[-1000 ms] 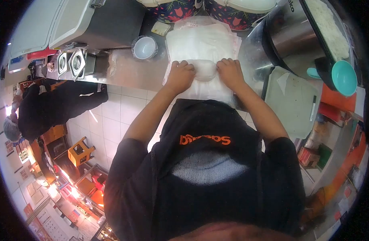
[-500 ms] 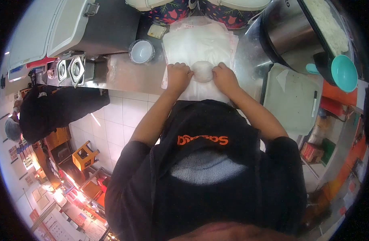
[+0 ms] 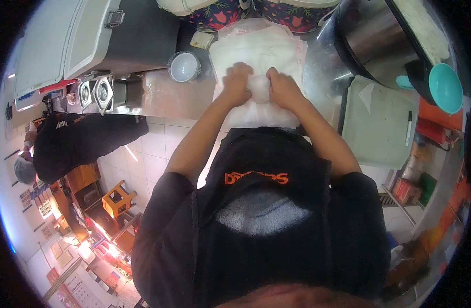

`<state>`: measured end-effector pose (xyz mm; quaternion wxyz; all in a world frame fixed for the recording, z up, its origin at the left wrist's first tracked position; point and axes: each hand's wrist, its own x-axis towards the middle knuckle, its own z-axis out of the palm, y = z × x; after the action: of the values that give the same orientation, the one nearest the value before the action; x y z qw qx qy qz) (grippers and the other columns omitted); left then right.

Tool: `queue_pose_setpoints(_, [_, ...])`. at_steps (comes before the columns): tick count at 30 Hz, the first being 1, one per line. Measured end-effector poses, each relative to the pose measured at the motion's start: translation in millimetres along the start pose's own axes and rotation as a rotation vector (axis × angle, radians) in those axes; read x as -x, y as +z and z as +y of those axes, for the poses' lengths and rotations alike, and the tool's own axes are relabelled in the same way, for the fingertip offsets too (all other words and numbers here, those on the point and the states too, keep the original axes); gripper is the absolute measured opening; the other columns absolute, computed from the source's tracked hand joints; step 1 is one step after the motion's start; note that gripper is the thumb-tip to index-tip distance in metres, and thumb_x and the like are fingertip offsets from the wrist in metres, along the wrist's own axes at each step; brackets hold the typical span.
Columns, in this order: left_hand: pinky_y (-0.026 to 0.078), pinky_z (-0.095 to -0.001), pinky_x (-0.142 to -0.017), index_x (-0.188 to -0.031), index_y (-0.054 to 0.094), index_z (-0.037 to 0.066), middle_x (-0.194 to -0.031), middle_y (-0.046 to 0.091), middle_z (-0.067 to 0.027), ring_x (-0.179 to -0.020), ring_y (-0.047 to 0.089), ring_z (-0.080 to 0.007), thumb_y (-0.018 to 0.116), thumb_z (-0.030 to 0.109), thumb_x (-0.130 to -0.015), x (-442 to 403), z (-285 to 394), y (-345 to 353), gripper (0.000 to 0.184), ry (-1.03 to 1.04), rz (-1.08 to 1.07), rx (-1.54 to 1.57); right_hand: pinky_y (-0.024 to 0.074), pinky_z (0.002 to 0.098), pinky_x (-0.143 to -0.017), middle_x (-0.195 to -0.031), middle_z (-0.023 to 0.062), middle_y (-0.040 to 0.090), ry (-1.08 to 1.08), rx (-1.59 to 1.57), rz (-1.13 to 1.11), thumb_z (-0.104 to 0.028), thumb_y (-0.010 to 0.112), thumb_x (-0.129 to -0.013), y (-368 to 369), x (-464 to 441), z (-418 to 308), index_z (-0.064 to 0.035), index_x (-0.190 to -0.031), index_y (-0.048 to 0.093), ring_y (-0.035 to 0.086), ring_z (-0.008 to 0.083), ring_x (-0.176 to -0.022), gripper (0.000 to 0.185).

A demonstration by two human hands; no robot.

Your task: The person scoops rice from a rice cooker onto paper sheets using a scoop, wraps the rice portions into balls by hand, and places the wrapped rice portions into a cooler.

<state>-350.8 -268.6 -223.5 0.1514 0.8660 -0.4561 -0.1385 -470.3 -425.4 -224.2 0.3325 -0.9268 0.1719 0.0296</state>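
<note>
A white rounded lump [image 3: 258,90], whose exact kind I cannot make out, lies on a stack of thin white plastic sheets [image 3: 276,49] at the counter's front. My left hand [image 3: 238,83] is curled against the lump's left side, its fingers blurred by motion. On the other side, my right hand [image 3: 284,90] is closed with the thumb side upward, gripping the lump's right edge. The hands partly cover the lump.
A white bowl [image 3: 184,67] in clear plastic stands left of the sheets, near a small pale packet [image 3: 201,40]. Rightward are a large metal pot [image 3: 379,38], a turquoise ladle-like scoop [image 3: 445,88] and a pale green tray [image 3: 376,133]. Another person [image 3: 76,143] is at far left.
Both hands have moved inward and a little up around the lump, covering more of its sides. The lump looks narrower between them. The whole view has shifted slightly.
</note>
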Motion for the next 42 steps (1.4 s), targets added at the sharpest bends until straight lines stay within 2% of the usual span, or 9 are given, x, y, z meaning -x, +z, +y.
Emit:
queue_pose_setpoints(6, [0.049,-0.0300,-0.088,-0.130,0.038,0.009,-0.119,0.060,-0.0139,-0.113,0.059,-0.0183,0.076,-0.001,-0.076,22,24,-114,0.066,-0.156,-0.477,1.264,0.0491,0.0396,-0.081,-0.100,0.0166,0.063,-0.183,-0.602,-0.164,-0.004,0.048,-0.092,-70,4,-24,-0.0034,-0.111,0.048,0.064,0.0235,-0.092,0.019])
queue_pose_setpoints(15, [0.036,-0.0569,-0.108,-0.119,0.062,0.005,-0.114,0.066,-0.0235,-0.110,0.063,-0.0419,0.081,0.031,-0.073,39,9,-237,0.056,0.900,0.140,0.834,0.0494,0.0372,-0.098,-0.129,0.0060,0.060,-0.313,-1.672,-0.716,-0.012,0.070,-0.088,-86,2,-178,-0.0042,-0.138,0.049,0.060,0.0190,-0.115,0.055])
queue_pose_setpoints(20, [0.056,-0.0516,-0.087,-0.113,0.064,0.008,-0.104,0.069,-0.0240,-0.089,0.071,-0.0369,0.078,0.021,-0.078,42,-44,-304,0.040,0.930,0.676,0.699,0.0507,0.0352,-0.094,-0.123,0.0079,0.064,-0.028,-1.523,-0.672,-0.006,0.073,-0.083,-90,-45,-273,-0.0059,-0.129,0.057,0.063,0.0184,-0.108,0.049])
queue_pose_setpoints(23, [0.046,-0.0468,-0.101,-0.116,0.064,-0.005,-0.110,0.069,-0.0232,-0.096,0.070,-0.0376,0.072,0.035,-0.075,55,-101,-356,0.058,1.008,0.542,0.392,0.0523,0.0306,-0.083,-0.111,0.0077,0.068,-0.592,-0.993,-0.055,-0.006,0.075,-0.077,-75,-75,-306,-0.0042,-0.119,0.062,0.067,0.0166,-0.094,0.044])
queue_pose_setpoints(28, [0.028,-0.0572,-0.115,-0.129,0.061,0.033,-0.133,0.059,-0.0144,-0.117,0.062,-0.0345,0.073,0.032,-0.079,79,-160,-395,0.052,1.177,0.447,0.105,0.0480,0.0313,-0.097,-0.135,0.0125,0.053,-0.395,-1.512,-1.101,-0.002,0.074,-0.072,-104,-128,-353,0.0030,-0.141,0.036,0.053,0.0172,-0.123,0.079])
queue_pose_setpoints(30, [0.023,-0.0591,-0.116,-0.131,0.055,0.043,-0.140,0.053,-0.0130,-0.125,0.054,-0.0358,0.073,0.032,-0.080,82,-180,-409,0.055,1.113,0.476,-0.051,0.0478,0.0317,-0.097,-0.136,0.0131,0.051,-0.758,-0.970,-1.041,-0.001,0.078,-0.071,-105,-168,-385,0.0020,-0.140,0.036,0.051,0.0190,-0.125,0.082])
queue_pose_setpoints(36, [0.013,-0.0598,-0.118,-0.139,0.045,0.045,-0.155,0.032,-0.0140,-0.143,0.029,-0.0415,0.061,0.045,-0.088,87,-276,-427,0.053,0.612,0.469,-0.140,0.0497,0.0290,-0.093,-0.116,0.0117,0.064,-0.332,-0.990,-0.811,0.000,0.082,-0.070,-123,-245,-435,-0.0052,-0.131,0.039,0.063,0.0190,-0.106,0.074])
queue_pose_setpoints(39, [0.028,-0.0544,-0.109,-0.131,0.056,0.023,-0.140,0.054,-0.0131,-0.126,0.053,-0.0319,0.036,0.055,-0.098,50,-327,-388,0.050,0.432,1.120,0.239,0.0506,0.0305,-0.086,-0.106,0.0107,0.067,-0.248,-0.678,-0.407,-0.002,0.082,-0.069,-128,-323,-449,-0.0062,-0.124,0.046,0.065,0.0191,-0.095,0.066])
queue_pose_setpoints(42, [0.036,-0.0441,-0.092,-0.117,0.065,0.018,-0.120,0.067,-0.0105,-0.102,0.064,-0.0274,0.032,0.060,-0.098,53,-334,-370,0.057,0.222,1.018,0.133,0.0494,0.0364,-0.083,-0.108,0.0130,0.066,-0.076,-0.303,-0.347,-0.008,0.081,-0.067,-118,-420,-437,-0.0056,-0.118,0.052,0.061,0.0220,-0.102,0.059])
